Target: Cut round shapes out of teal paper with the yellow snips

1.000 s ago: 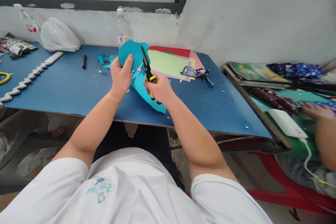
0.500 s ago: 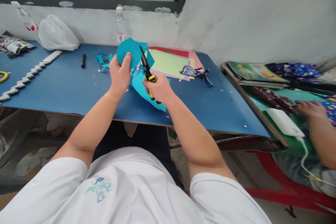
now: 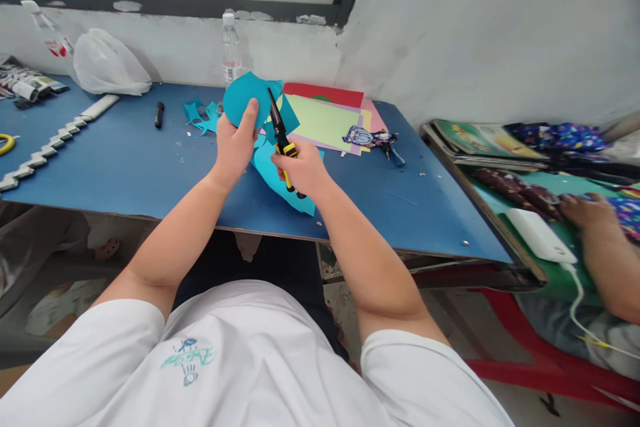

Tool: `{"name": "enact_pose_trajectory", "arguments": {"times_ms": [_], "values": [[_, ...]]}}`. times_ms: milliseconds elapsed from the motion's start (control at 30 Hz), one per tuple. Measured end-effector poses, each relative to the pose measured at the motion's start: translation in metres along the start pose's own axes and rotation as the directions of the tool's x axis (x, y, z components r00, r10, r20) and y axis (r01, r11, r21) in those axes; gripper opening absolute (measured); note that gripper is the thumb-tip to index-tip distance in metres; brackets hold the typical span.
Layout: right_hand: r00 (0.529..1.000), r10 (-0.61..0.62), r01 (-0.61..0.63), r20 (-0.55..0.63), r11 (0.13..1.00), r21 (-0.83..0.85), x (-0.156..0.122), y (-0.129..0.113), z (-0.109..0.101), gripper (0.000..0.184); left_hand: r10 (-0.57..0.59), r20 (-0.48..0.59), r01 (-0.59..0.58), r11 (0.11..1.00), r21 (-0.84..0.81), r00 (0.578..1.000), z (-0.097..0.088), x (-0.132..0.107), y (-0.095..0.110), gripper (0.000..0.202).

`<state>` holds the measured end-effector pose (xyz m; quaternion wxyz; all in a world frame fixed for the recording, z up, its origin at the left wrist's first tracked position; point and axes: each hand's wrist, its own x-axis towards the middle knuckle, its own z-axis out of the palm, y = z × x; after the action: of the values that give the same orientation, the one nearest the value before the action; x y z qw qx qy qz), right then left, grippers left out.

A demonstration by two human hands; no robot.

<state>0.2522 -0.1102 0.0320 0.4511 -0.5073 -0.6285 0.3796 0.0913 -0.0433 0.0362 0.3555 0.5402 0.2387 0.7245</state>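
Note:
My left hand pinches a piece of blue paper, thumb on the front; its left side has a rounded cut edge. In my right hand is a pair of scissors with black blades and yellow-and-black handles. The blades point up and lie at the right part of the paper, where a flap hangs. Beneath my hands, a larger blue sheet rests on the table. Blue paper scraps lie just left of my left hand.
Coloured paper sheets and a patterned pouch with keys lie right on the blue table. A water bottle, plastic bag, black marker and folded-paper chain are around. A co-worker's hand is far right.
My left hand and the blue paper have shifted slightly right, towards the scissors. My right hand stays nearly in place.

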Motion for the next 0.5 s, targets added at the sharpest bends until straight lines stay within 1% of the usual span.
{"name": "enact_pose_trajectory", "arguments": {"times_ms": [67,167,267,367,500], "values": [[1.0,-0.008,0.008,-0.003,1.0,-0.021,-0.0002,-0.0003,0.0003,0.029,-0.031,0.007,0.031,0.999,-0.005,0.999,0.0008,-0.001,0.0006,0.087],[1.0,-0.027,0.027,-0.01,1.0,-0.016,-0.0004,-0.0004,0.0007,0.026,-0.06,0.006,0.06,0.998,-0.029,0.998,0.0003,-0.0007,0.0003,0.087],[0.999,-0.036,0.036,-0.001,0.999,0.004,-0.001,-0.0011,0.0001,0.023,-0.061,0.006,0.061,0.997,-0.048,0.998,-0.0011,0.0004,-0.0005,0.085],[1.0,-0.029,0.029,0.006,1.0,-0.011,-0.002,-0.0022,-0.0018,0.023,-0.072,0.017,0.073,0.997,-0.041,0.997,-0.0021,0.0012,-0.0015,0.082],[0.999,-0.032,0.032,0.029,0.999,-0.008,-0.0013,-0.0009,-0.0033,0.019,-0.041,0.019,0.041,0.999,-0.017,0.999,-0.0035,0.0018,-0.0014,0.084]]}}
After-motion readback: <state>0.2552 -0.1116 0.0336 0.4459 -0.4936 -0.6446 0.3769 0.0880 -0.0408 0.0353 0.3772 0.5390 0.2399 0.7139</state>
